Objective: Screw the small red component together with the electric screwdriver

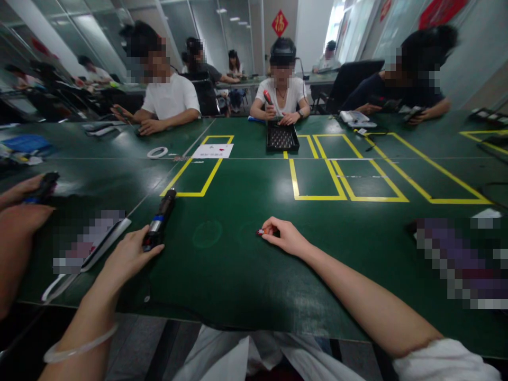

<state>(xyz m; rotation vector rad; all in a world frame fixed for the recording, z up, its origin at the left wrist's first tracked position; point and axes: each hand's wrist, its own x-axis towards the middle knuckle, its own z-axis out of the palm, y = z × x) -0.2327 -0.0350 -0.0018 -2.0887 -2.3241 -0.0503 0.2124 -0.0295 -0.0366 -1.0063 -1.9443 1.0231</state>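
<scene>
My left hand (133,254) is closed around the near end of a black cylindrical tool (162,214) with a blue band. Its narrower tip points away from me, low over the green table; its exact kind is unclear. A pale bracelet is on that wrist. At the middle of the table, my right hand (280,235) pinches a small red item (260,232) between thumb and fingers. Most of that item is hidden by the fingers, so I cannot make out its kind.
Yellow tape (319,198) marks rectangles on the table (238,286). A pouch (93,243) lies left, a blurred purple item (464,259) right. Across sits a person with a red tool (267,97) and a black tray (282,148). A neighbour's hands (24,198) are at far left.
</scene>
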